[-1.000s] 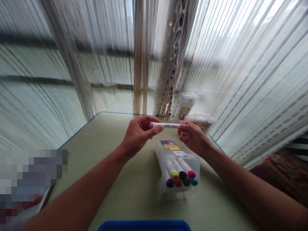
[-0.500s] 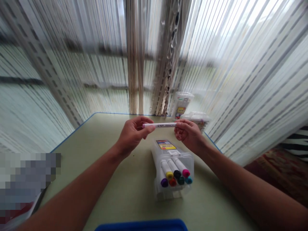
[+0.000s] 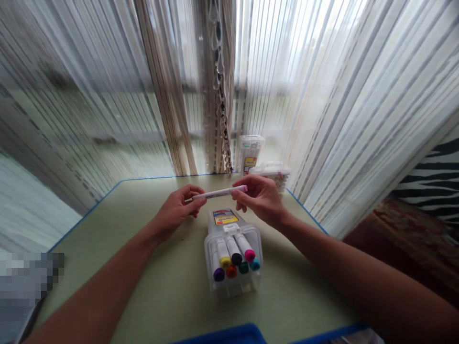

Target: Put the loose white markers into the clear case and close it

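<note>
A white marker with a pink end at the right is held level between both hands above the table. My left hand pinches its left end between thumb and fingers. At the other end, by the pink tip, my right hand is closed on it with thumb and fingers. Just below lies a clear plastic case, open toward me, with a yellow label on top. Inside it, several white markers show purple, yellow, orange, black, green, pink and blue ends.
Another clear case stands upright at the table's far edge, with a clear box beside it, partly behind my right hand. A blue object shows at the near edge. String curtains hang behind the pale green table.
The marker has been turned end for end: its pink end was at my left hand and is now at my right. The view has shifted to the right.
</note>
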The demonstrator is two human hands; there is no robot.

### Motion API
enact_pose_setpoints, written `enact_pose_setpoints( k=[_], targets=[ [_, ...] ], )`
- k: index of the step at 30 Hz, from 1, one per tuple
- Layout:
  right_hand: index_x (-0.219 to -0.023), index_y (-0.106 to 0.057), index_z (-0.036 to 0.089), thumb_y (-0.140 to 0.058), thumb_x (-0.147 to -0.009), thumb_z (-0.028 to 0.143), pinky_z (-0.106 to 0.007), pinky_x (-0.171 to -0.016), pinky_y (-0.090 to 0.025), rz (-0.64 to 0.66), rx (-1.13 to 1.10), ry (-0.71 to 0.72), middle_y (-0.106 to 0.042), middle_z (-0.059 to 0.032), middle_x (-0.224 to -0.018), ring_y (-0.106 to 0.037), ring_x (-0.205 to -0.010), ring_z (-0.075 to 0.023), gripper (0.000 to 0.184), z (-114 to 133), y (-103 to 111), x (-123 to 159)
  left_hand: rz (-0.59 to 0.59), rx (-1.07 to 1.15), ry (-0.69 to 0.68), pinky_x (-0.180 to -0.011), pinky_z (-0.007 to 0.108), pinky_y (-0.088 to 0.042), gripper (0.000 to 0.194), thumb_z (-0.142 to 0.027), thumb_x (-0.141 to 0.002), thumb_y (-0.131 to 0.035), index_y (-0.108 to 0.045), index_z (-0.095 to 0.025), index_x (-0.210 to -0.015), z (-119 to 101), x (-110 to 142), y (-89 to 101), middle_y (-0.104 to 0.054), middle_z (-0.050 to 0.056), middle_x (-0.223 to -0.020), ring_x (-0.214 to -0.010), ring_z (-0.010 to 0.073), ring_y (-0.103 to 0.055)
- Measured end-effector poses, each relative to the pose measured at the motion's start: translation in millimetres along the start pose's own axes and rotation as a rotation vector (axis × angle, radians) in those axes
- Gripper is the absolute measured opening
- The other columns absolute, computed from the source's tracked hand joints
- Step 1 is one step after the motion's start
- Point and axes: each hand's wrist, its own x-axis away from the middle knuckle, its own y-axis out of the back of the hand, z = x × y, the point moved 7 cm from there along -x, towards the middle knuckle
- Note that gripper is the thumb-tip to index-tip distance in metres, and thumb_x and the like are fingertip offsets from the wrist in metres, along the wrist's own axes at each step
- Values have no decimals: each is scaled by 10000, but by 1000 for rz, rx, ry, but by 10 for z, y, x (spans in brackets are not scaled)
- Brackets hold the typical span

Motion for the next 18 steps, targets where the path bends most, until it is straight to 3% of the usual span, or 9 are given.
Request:
enact_pose_setpoints(
  k=[4, 11, 18],
  targets=[
    [-819, -680, 138, -868, -663, 340, -189, -351, -456, -33, -45, -58, -665, 10, -578, -626, -421, -117, 317, -68, 61, -33, -63, 30, -33, -561, 239, -433, 332, -383, -752, -784, -619, -156, -930, -81, 19, 18, -589, -38, -685, -557, 91, -530],
    [-795, -701, 132, -857, -649, 293, -173, -367, -447, -90, -228, -332, -711, -32, -632, -623, -430, -110, 268, -388, 175, -41, -142, 147, -186, -495, 201, -377, 312, -313, -681, -844, -628, -142, -826, -352, 109, -65, -570, -45, -606, -519, 68, -478],
    [-806, -717, 139, -825, -684, 243, -178, -380, -459, -63, -238, -362, -723, -49, -650, -620, -432, -113, 193, -484, 192, -8, -118, 200, -245, -483, 196, -365, 267, -274, -678, -836, -646, -132, -799, -439, 146, -133, -538, -50, -596, -521, 61, -464]
  ],
)
